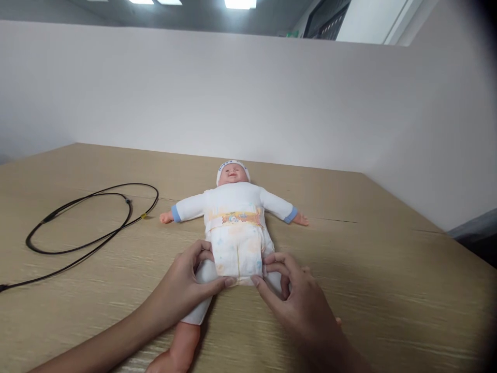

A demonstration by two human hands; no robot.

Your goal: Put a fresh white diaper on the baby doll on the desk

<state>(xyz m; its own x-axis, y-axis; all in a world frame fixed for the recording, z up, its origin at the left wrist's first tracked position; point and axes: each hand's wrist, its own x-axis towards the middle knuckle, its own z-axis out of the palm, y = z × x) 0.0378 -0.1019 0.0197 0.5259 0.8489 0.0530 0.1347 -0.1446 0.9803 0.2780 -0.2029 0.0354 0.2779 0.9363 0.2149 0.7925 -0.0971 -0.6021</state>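
Observation:
A baby doll [236, 194] lies on its back on the wooden table, arms spread, wearing a white outfit with blue cuffs and a white cap. A diaper [238, 248] with a printed orange waistband is folded up over its front. My left hand [194, 280] is closed on the diaper's lower left edge, thumb at the bottom and fingers curled at the side. At the lower right edge, my right hand [293, 290] grips the diaper the same way. The doll's one visible bare foot shows past my left wrist; its other leg is mostly hidden behind my right hand.
To the left, a thin black cable [116, 233] lies in loose loops on the wooden table [380, 280]. A pale partition wall [233, 93] rises behind the table's far edge. A dark object [476, 235] stands beyond the right edge.

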